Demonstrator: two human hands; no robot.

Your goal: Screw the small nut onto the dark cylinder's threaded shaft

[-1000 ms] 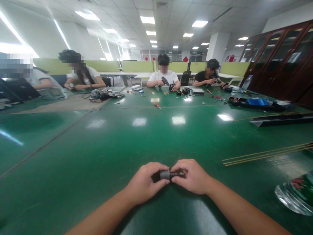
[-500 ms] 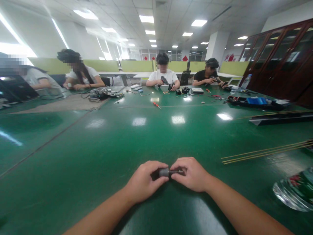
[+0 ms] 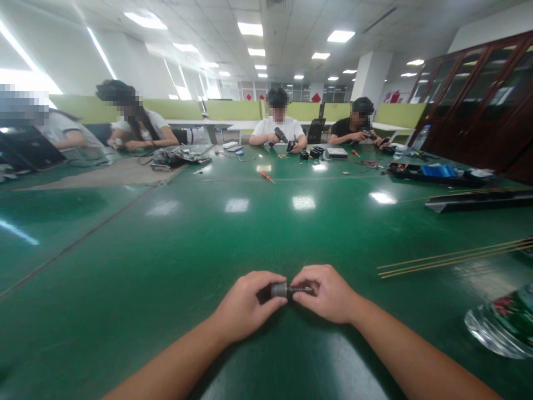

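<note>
Low over the table in the middle, a small hole saw [image 3: 279,290] lies sideways, its grey cup to the left and a dark fluted drill bit sticking out to the right. My left hand [image 3: 245,306] is closed on the cup, thumb below and forefinger above. Around the bit curl the fingers of my right hand [image 3: 327,293], thumb and forefinger on either side of the shaft; whether both tips touch it I cannot tell. The bit's point reaches in among the curled fingers.
Thin brass-coloured rods [image 3: 449,259] and a clear bottle [image 3: 499,322] lie at right, near a black metal channel [image 3: 478,201]. An orange screwdriver [image 3: 267,177] lies farther off. Several people sit across the green table [image 3: 200,233]; one person [image 3: 278,130] holds a power drill [image 3: 281,135].
The thumb and forefinger of my right hand have parted slightly along the bit. My left hand keeps its hold on the cup, and the view has shifted a little.
</note>
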